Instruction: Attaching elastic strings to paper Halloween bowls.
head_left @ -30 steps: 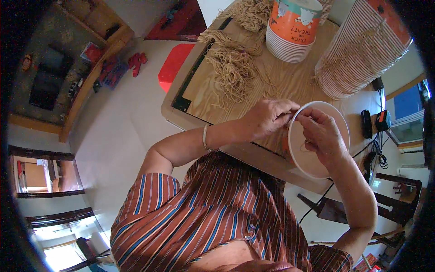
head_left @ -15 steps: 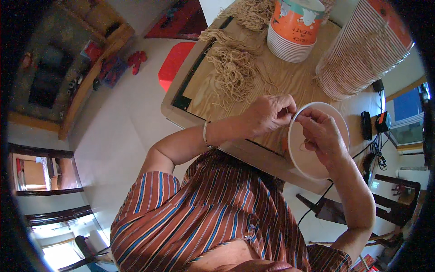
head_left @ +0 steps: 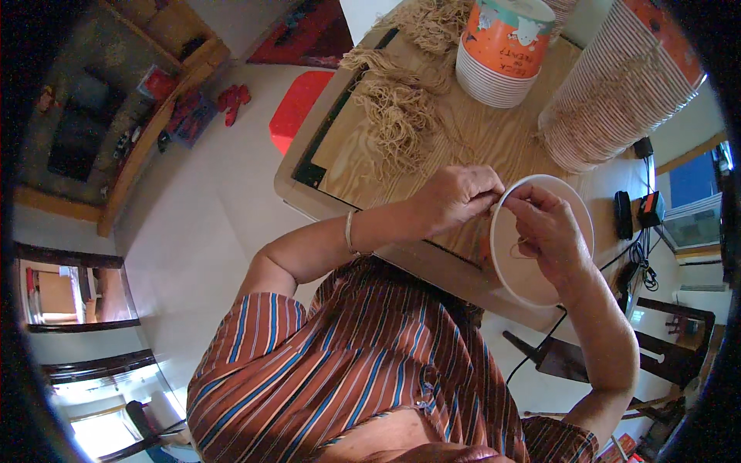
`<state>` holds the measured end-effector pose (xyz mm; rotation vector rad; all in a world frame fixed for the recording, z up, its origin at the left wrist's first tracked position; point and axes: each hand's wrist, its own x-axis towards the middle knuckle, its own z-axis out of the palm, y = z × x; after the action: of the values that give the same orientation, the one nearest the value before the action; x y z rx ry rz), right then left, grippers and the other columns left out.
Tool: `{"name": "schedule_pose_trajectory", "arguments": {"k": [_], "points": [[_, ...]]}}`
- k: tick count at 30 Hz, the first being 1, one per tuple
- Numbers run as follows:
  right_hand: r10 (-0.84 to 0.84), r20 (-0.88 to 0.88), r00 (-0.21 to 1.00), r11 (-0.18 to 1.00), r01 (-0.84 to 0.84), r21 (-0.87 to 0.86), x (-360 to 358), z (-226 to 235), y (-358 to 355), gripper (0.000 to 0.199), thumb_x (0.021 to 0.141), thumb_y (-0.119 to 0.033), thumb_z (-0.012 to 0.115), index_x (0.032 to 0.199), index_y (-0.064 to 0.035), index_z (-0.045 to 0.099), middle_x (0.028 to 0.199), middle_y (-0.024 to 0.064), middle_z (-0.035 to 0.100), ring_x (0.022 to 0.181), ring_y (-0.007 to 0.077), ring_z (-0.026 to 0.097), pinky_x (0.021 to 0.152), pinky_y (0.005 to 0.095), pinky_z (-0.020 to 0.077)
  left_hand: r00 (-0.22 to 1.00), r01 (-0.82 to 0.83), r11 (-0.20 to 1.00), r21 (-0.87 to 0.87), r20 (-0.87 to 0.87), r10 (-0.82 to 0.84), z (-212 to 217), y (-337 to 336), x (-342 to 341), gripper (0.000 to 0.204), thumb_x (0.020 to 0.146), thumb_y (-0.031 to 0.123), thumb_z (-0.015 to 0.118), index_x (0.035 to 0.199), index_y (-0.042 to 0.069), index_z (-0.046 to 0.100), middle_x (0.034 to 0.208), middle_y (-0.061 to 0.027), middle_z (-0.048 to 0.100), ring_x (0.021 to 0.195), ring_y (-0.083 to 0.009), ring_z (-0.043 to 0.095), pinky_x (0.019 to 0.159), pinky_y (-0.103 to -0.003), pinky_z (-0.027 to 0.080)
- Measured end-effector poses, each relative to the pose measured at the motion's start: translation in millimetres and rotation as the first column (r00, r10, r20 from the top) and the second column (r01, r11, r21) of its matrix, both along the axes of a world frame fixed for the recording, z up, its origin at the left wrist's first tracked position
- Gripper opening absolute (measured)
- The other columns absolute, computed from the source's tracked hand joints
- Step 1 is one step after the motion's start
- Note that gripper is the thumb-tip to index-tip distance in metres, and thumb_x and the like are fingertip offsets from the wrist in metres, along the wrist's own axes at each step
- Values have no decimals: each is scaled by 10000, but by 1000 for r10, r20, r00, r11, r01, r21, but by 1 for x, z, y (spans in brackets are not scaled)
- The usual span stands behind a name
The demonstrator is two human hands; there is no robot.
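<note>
A paper bucket, white inside with a pale rim, is tilted with its mouth toward me at the table's near right edge. My right hand reaches into that mouth, its thumb and fingers pinched close behind the rim. A thin loop of tan string hangs from these fingers. Outside the bucket, my left hand meets the same stretch of rim with fingertips pressed together. Whatever lies between the left fingertips is too small and hidden to make out.
Tangled tan strings lie on the wooden tabletop. Beyond them stands a stack of orange-printed paper buckets; a taller stack leans at the right with strings over it. Black cables hang right. A red stool stands left.
My left fingers have shifted slightly and closed up more at the rim. The right hand and the bucket stay almost where they were.
</note>
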<state>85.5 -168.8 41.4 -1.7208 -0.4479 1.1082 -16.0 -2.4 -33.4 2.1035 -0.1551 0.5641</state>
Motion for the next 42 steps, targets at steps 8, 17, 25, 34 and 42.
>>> {"name": "schedule_pose_trajectory", "arguments": {"k": [8,17,25,34,42], "points": [[-4,-9,1000,1000,4,-2,0,-1,-3,167,884,-228,619,930,-67,628,638,-42,455,500,59,434,418,210,355,999,-46,993,111,23,44,11,-5,-1,182,773,71,649,922,50,545,836,-107,563,801,-293,603,692,-364,491],[51,9,999,998,-51,37,-2,-5,-8,170,877,-203,623,929,-42,625,657,-4,509,480,81,453,408,232,376,997,-70,997,21,30,69,8,-6,0,171,755,33,607,880,41,492,702,-109,541,621,-265,568,583,-358,468],[70,-29,997,996,-69,58,2,-6,-9,153,903,-187,592,904,-44,647,650,-2,542,491,75,472,420,225,377,987,-83,909,-409,-158,19,19,12,-9,21,897,31,510,908,33,527,783,-25,584,660,-80,603,615,-232,519],[19,194,981,996,-34,77,-3,-5,-8,170,917,-176,567,900,-30,653,610,11,544,504,86,501,459,236,410,990,111,920,-376,-39,-135,52,23,-11,65,890,22,501,946,48,522,1047,-56,594,970,-111,567,846,-257,460],[37,933,357,968,-245,56,-17,-11,-14,170,895,-87,553,1044,-6,566,872,202,642,760,371,643,652,415,520,958,274,961,-23,-85,-275,69,16,27,129,890,123,489,973,33,530,923,-88,619,884,-184,616,809,-314,479]]}}
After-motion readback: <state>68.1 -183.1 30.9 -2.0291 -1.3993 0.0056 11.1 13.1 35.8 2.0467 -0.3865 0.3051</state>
